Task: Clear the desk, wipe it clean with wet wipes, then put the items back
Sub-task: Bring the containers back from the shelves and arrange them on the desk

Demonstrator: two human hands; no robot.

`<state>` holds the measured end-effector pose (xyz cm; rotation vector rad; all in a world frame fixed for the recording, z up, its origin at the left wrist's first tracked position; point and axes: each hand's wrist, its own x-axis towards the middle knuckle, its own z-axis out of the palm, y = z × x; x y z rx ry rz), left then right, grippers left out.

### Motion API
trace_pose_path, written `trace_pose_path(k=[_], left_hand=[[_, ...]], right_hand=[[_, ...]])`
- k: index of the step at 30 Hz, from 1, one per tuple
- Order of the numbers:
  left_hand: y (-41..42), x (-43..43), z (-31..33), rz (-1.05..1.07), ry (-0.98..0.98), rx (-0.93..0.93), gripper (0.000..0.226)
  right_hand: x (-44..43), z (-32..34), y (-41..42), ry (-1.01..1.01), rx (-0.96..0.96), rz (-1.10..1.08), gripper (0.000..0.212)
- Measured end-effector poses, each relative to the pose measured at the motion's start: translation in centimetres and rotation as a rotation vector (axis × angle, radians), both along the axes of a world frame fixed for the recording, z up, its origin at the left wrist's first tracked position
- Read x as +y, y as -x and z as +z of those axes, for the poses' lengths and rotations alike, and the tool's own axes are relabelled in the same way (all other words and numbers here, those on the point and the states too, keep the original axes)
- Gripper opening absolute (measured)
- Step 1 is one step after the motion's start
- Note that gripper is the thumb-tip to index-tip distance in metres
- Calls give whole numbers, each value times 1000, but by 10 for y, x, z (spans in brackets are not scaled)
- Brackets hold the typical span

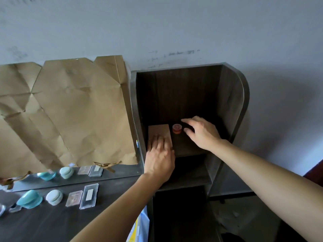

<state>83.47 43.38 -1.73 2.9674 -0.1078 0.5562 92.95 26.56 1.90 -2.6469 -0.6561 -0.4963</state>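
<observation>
Both sets of fingers are inside the dark shelf cubby. My right fingers [188,121] are spread wide and hold nothing. Thumb and forefinger stand either side of the little red jar [177,128], not quite touching it as far as I can tell. My left fingers [158,141] lie straight and flat on the brown card box [159,130], pressing it onto the shelf [189,148] board without curling round it. Box and jar sit just beside each other at the left of the cubby. They are well apart from the surface [52,222], where a teal bowl [29,199], a pale round pot [54,197] and clear cases [89,196] are lined up.

The jar looks light, rigid and smooth, so I judge it could slip or skitter away. A pinch across its sides, under the lid, seems safest. The box looks light and stiff but lies flat, offering little to hook from above. I'd slide it toward the shelf's front edge, then take it by its long edges, thumb beneath.
</observation>
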Motion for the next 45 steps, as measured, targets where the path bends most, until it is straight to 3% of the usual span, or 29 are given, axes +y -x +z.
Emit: trace_pose_path(k=[5, 11, 23, 31, 39, 45], left_hand=[[-3, -3, 4, -2, 42, -63, 39], [-3, -8, 14, 23, 104, -27, 24], [1, -35, 29, 201, 197, 70, 27], [22, -44, 29, 284, 303, 145, 48], [126, -12, -12, 186, 320, -64, 39], [209, 58, -57, 346, 336, -41, 34]], right_hand=[[31, -7, -19, 177, 104, 2, 44], [9, -16, -11, 25, 28, -29, 40], [-54, -23, 55, -45, 47, 38, 39], [-78, -31, 85, -111, 22, 106, 37], [-39, -64, 119, -185, 124, 291, 34], [39, -101, 151, -103, 252, 385, 30]])
